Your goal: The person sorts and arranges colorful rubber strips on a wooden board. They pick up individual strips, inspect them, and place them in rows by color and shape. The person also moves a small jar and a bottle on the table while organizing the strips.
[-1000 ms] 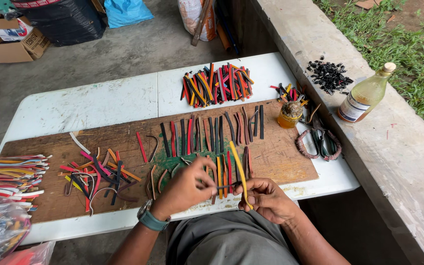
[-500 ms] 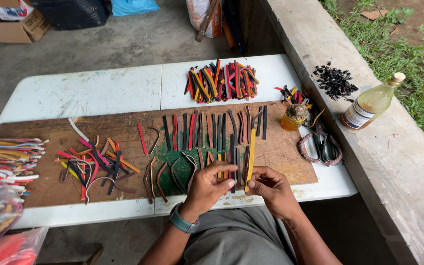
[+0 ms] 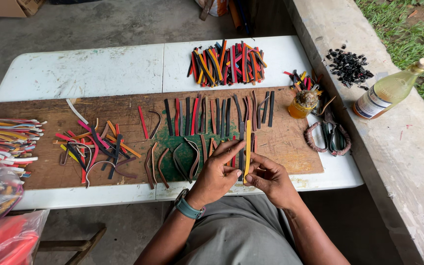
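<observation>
My left hand (image 3: 216, 175) and my right hand (image 3: 270, 179) meet at the near edge of a brown wooden board (image 3: 50, 115). Together they pinch the lower end of a yellow strip (image 3: 248, 142) that stands up between the fingers. Just beyond the hands lies a row of black, red and brown strips (image 3: 212, 114) side by side on the board. Curved brown strips (image 3: 160, 164) rest on a green patch left of my left hand. A teal watch band sits on my left wrist.
The board lies on a white folding table (image 3: 89, 68). A pile of mixed coloured strips (image 3: 227, 63) sits at the far side, loose strips (image 3: 94, 147) at the left, long strips (image 3: 6, 140) at the table's left end. An amber jar (image 3: 303, 104), a bottle (image 3: 391, 88) and black bits (image 3: 348, 64) are at right.
The view has shifted closer and lower. Both hands have come nearer together, and the yellow strip now stands upright between them instead of leaning left.
</observation>
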